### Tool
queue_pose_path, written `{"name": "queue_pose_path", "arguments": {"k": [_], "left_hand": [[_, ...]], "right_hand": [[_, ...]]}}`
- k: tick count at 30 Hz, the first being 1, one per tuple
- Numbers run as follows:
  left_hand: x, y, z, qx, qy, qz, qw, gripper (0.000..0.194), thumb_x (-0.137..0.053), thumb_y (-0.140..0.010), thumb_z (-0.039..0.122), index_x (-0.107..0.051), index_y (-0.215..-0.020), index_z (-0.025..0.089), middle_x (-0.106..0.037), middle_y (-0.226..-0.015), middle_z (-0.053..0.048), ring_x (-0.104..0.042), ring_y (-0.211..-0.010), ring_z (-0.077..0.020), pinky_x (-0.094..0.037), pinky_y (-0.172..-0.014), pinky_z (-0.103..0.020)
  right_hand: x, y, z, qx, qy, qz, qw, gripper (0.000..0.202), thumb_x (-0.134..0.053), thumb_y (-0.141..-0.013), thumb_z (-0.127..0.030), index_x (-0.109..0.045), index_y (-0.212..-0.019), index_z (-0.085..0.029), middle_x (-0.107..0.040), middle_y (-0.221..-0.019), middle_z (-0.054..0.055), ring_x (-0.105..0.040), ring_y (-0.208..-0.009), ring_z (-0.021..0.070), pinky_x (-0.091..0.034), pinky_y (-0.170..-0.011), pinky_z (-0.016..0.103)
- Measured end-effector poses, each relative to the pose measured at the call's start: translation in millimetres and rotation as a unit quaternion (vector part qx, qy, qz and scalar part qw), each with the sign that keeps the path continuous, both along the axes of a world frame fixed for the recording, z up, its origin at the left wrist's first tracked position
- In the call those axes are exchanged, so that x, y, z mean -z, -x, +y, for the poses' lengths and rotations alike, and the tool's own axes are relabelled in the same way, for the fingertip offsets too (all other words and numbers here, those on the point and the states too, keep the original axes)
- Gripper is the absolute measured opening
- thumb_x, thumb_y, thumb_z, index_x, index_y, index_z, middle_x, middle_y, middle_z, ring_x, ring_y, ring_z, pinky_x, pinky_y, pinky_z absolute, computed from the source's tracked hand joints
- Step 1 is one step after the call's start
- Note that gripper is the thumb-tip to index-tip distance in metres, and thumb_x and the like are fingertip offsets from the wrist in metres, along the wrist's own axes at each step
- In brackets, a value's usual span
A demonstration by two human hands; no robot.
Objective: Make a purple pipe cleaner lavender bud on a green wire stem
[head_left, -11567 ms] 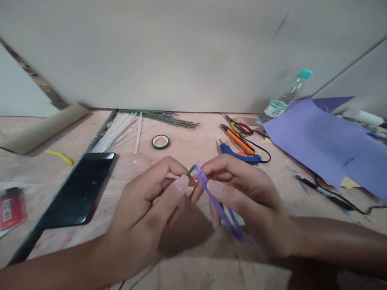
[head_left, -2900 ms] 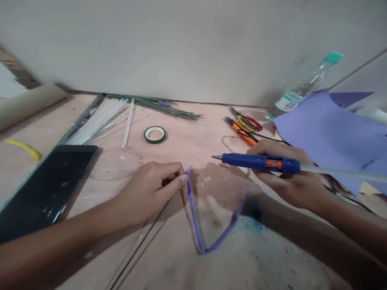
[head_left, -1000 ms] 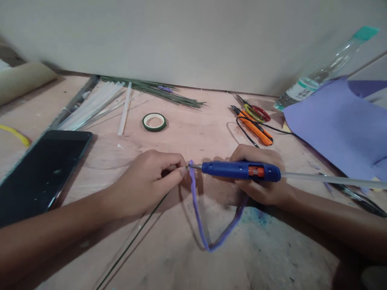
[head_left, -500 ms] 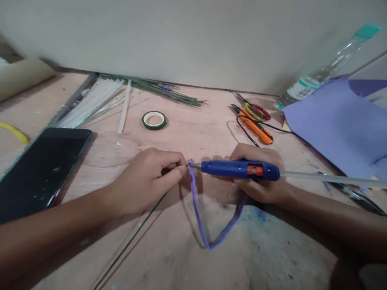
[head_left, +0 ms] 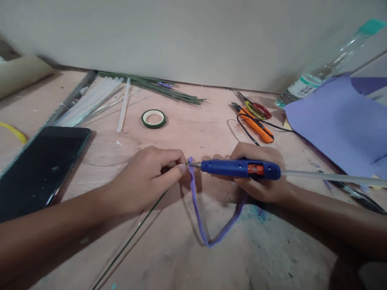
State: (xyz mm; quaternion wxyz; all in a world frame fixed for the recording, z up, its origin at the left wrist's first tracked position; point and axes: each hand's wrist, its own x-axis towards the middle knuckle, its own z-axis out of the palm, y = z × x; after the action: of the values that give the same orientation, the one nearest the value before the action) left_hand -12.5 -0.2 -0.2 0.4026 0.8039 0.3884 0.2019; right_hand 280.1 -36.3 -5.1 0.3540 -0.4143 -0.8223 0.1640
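Note:
My left hand (head_left: 154, 173) pinches a thin green wire stem (head_left: 133, 233) close to its tip; the rest slants down to the lower left. A narrow purple strip (head_left: 196, 209) meets the stem at its tip, sags in a V and rises to my right hand (head_left: 263, 173). That hand is closed round a blue glue gun (head_left: 229, 168), lying level with its metal nozzle at the stem tip and strip. Out of its back end runs a long clear glue stick (head_left: 317, 175). Whether my right fingers also grip the strip's far end is hidden.
Behind my hands lie a green tape roll (head_left: 154, 119), glue sticks (head_left: 93, 98), green stems (head_left: 163, 90), an orange cutter (head_left: 256, 127) and scissors (head_left: 256, 110). A phone (head_left: 42, 165) is at left. Purple sheets (head_left: 335, 117) and a tilted bottle (head_left: 323, 68) are at right.
Both hands, the glue gun and the strip hold nearly the same pose. The whole view has shifted very slightly.

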Motion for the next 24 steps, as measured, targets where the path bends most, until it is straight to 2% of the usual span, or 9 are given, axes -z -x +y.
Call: {"name": "queue_pose_path", "arguments": {"k": [6,13,24], "left_hand": [[-3.2,-0.9,0.0,0.013,0.017,-0.035,0.999,0.031,-0.057,-0.102,0.02,-0.078,-0.079,0.023,-0.083,-0.078,0.008,-0.074,-0.07,-0.011,-0.049,-0.068,-0.021],[-1.2,-0.5,0.0,0.01,0.013,-0.037,0.999,0.03,-0.059,-0.103,0.021,-0.078,-0.08,0.024,-0.084,-0.079,0.011,-0.074,-0.068,-0.0091,-0.049,-0.067,-0.019],[-1.5,-2.0,1.1,0.015,0.012,-0.037,0.999,0.03,-0.059,-0.103,0.018,-0.079,-0.081,0.024,-0.083,-0.077,0.012,-0.074,-0.069,-0.0081,-0.049,-0.067,-0.018]], "right_hand": [[-1.1,1.0,0.8,-0.011,-0.008,-0.004,1.0,0.014,-0.067,-0.095,-0.031,-0.061,-0.085,-0.024,-0.063,-0.069,-0.002,-0.056,-0.055,0.0118,-0.038,-0.052,0.027],[-6.1,3.6,1.0,-0.006,-0.017,-0.008,1.0,0.012,-0.068,-0.091,-0.024,-0.06,-0.083,-0.025,-0.064,-0.067,-0.003,-0.055,-0.052,0.0113,-0.038,-0.05,0.026],[0.5,0.3,-0.4,0.002,-0.011,-0.009,1.0,0.01,-0.067,-0.092,-0.028,-0.062,-0.084,-0.025,-0.065,-0.068,-0.003,-0.054,-0.054,0.0111,-0.038,-0.051,0.027]]}}
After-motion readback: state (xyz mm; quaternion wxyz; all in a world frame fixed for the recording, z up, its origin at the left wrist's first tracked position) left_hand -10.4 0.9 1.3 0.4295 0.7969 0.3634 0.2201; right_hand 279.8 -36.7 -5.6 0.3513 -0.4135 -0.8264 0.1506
